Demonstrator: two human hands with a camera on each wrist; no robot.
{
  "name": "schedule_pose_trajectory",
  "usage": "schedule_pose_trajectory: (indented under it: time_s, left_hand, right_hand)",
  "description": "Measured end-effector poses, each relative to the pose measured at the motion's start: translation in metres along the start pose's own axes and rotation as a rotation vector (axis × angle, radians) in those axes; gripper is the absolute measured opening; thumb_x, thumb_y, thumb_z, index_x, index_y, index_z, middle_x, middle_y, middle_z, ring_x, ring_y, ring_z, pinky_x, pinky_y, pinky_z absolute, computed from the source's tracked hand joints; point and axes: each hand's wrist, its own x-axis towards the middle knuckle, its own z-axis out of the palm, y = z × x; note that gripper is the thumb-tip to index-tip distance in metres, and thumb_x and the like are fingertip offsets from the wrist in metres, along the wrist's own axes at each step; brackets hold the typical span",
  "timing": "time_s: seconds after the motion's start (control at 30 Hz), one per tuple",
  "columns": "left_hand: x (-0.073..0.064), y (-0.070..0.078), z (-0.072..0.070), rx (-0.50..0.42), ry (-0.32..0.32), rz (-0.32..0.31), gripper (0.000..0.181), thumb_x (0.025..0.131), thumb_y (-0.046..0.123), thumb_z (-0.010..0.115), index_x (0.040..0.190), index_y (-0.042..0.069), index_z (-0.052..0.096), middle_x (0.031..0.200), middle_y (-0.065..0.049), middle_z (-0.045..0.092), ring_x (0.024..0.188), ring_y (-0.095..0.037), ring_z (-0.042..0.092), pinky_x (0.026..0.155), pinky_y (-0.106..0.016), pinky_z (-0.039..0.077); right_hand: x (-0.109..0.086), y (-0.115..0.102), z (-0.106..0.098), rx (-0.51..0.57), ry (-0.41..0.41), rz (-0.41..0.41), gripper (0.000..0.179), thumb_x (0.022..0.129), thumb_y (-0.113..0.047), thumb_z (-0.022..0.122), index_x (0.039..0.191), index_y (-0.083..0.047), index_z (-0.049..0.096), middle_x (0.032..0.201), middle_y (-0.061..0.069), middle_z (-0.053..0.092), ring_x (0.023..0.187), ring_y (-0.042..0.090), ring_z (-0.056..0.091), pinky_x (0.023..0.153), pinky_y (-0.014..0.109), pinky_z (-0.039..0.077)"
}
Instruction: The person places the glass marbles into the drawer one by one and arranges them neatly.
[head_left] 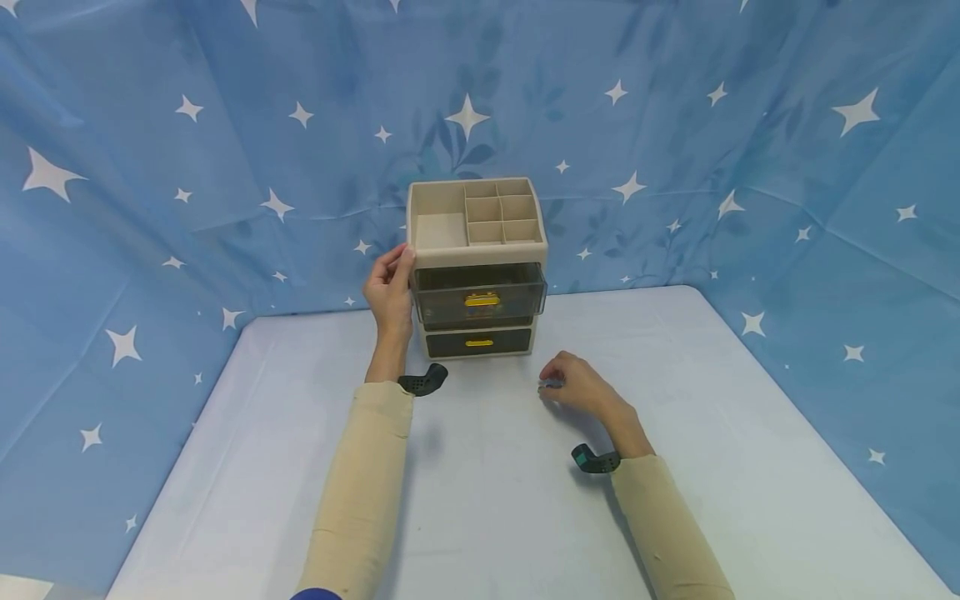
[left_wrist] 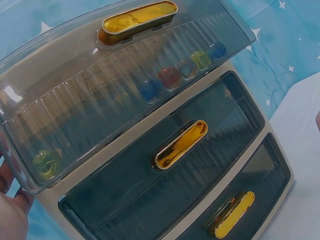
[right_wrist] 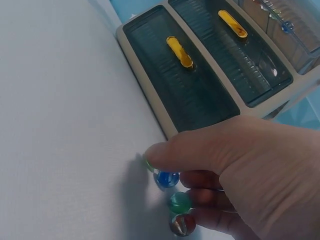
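Observation:
A beige desktop drawer organizer (head_left: 480,256) stands at the back of the table, its clear top drawer (head_left: 442,307) pulled out. My left hand (head_left: 392,292) grips the organizer's upper left side, thumb at the front edge. Inside the drawer lie several glass marbles, among them a red marble (left_wrist: 169,77) and a yellow-green marble (left_wrist: 46,164). In front of the organizer's right corner, my right hand (head_left: 581,385) curls its thumb and fingers about a few marbles close over the table: a blue marble (right_wrist: 167,179), a green marble (right_wrist: 180,202), a reddish-brown marble (right_wrist: 183,225), and another green one mostly hidden beneath the thumb.
Two lower drawers, the middle drawer (left_wrist: 165,185) and the bottom drawer (head_left: 450,343), are closed and have yellow handles. Open compartments (head_left: 483,210) divide the organizer's top. A white cloth (head_left: 480,500) covers the table, with a blue starred curtain (head_left: 300,167) behind and beside it.

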Motion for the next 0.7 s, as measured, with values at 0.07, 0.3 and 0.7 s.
schedule_pose_trajectory:
  time_s: [0.07,0.3,0.7]
  left_hand:
    - [0.0001,-0.0001,-0.0002,-0.001,-0.001,-0.001,0.031,0.093,0.018,0.072,0.116,-0.002,0.071,0.084,0.012,0.067,0.075,-0.004,0.057,0.069,-0.019,0.049]
    - [-0.0004,0.0009,0.0002,0.009,-0.002,-0.005,0.032,0.093,0.019,0.072,0.117,-0.003,0.071,0.084,0.013,0.067,0.076,-0.005,0.057,0.069,-0.020,0.048]
    - [0.0002,0.0007,-0.0004,0.013,0.000,-0.009,0.033,0.092,0.019,0.072,0.117,-0.003,0.070,0.084,0.013,0.067,0.076,-0.005,0.058,0.069,-0.019,0.049]
  right_hand:
    - [0.0005,0.0001,0.0009,-0.003,-0.007,0.001,0.021,0.085,-0.015,0.077,0.104,-0.006,0.073,0.103,0.006,0.065,0.099,0.024,0.062,0.093,0.045,0.053]
    - [0.0007,0.0005,0.0034,-0.032,-0.015,-0.005,0.017,0.086,-0.013,0.075,0.102,-0.006,0.073,0.103,0.006,0.067,0.098,0.023,0.064,0.093,0.044,0.053]
    - [0.0025,-0.0004,0.0043,-0.040,-0.001,0.002,0.018,0.086,-0.014,0.074,0.101,-0.006,0.073,0.102,0.005,0.067,0.098,0.023,0.064,0.093,0.044,0.053]
